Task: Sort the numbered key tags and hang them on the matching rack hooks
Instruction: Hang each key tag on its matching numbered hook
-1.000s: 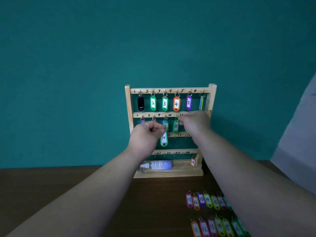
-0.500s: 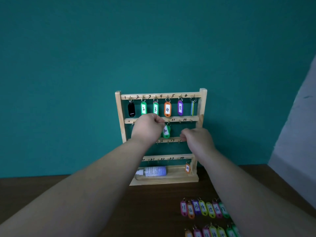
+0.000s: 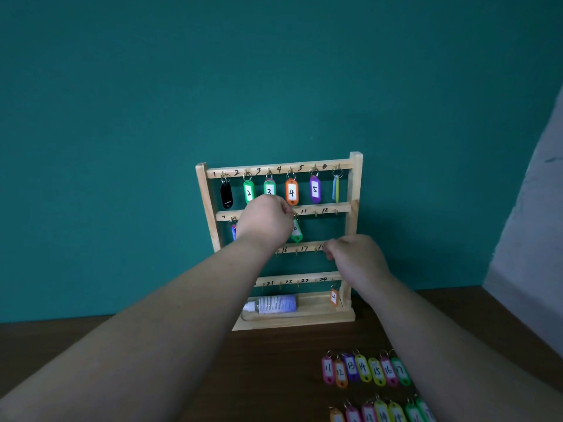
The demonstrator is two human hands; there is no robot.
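My left hand (image 3: pixel 268 222) pinches the ring of the green tag (image 3: pixel 296 233) on the second rail of the rack (image 3: pixel 355 184) — my right hand (image 3: pixel 358 254) curls by the third (holding anything? I cannot tell).

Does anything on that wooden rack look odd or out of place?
A small bottle lies on its side in the rack's bottom tray. The tag on hook 6 hangs edge-on, hiding its number; the black tag on hook 1 shows no readable number.
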